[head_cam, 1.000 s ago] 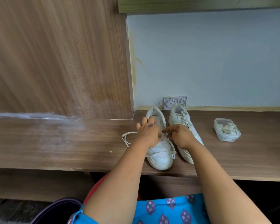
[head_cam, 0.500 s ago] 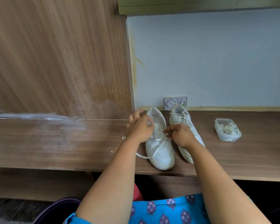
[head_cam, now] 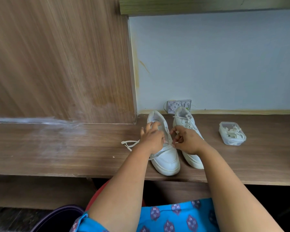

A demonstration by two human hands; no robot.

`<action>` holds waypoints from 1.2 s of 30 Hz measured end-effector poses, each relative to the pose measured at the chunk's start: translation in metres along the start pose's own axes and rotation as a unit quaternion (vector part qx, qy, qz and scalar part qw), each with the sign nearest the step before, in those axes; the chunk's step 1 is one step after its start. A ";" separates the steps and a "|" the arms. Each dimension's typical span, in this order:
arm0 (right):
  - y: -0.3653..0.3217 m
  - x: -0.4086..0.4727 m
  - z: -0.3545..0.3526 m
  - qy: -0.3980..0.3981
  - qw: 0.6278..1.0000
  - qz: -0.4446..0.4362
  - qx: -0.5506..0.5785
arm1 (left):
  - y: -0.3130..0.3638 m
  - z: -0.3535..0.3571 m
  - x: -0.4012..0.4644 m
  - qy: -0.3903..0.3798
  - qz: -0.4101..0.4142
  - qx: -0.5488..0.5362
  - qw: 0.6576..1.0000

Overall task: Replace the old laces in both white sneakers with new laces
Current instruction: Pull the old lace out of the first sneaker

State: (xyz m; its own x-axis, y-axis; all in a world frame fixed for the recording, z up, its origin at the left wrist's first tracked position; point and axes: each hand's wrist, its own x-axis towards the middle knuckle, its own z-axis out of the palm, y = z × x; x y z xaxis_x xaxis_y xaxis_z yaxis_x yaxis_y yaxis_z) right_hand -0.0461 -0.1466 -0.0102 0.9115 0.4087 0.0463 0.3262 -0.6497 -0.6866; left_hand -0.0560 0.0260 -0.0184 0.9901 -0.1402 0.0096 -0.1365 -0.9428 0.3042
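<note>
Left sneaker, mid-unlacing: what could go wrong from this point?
1. The left sneaker has its toe at the front edge of the wooden shelf; a hard pull on the lace might tip it off.
2. The loose lace end lies beside the left hand and could snag as it moves.
3. The right hand pinches the lace by the eyelets, right next to the still-laced right sneaker; it may nudge that one.

Wood desk point(head_cam: 57, 148), blue wall point(head_cam: 216, 64), wall socket box point(head_cam: 173, 106), purple bin point(head_cam: 57, 218)
</note>
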 end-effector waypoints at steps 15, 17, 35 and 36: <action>-0.022 -0.008 -0.026 0.076 0.861 -0.022 0.502 | -0.002 -0.004 -0.002 -0.029 0.016 0.008 0.999; -0.019 -0.006 -0.018 0.055 0.891 0.003 0.451 | -0.002 -0.004 -0.002 -0.024 0.020 0.003 1.000; 0.001 0.031 0.037 0.167 0.986 -0.022 -0.004 | -0.026 -0.032 0.001 0.269 -0.201 -0.321 0.886; 0.001 0.031 0.037 0.169 0.985 -0.021 0.008 | -0.030 -0.034 0.000 0.268 -0.219 -0.294 0.891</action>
State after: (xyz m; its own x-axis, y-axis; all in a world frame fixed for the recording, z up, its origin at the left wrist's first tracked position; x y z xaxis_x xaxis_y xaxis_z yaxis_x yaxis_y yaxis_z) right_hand -0.0269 -0.1112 -0.0367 0.9298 0.1960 0.3116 0.3633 -0.6252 -0.6907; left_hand -0.0507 0.0650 0.0052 0.8394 0.5156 0.1719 0.1526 -0.5271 0.8360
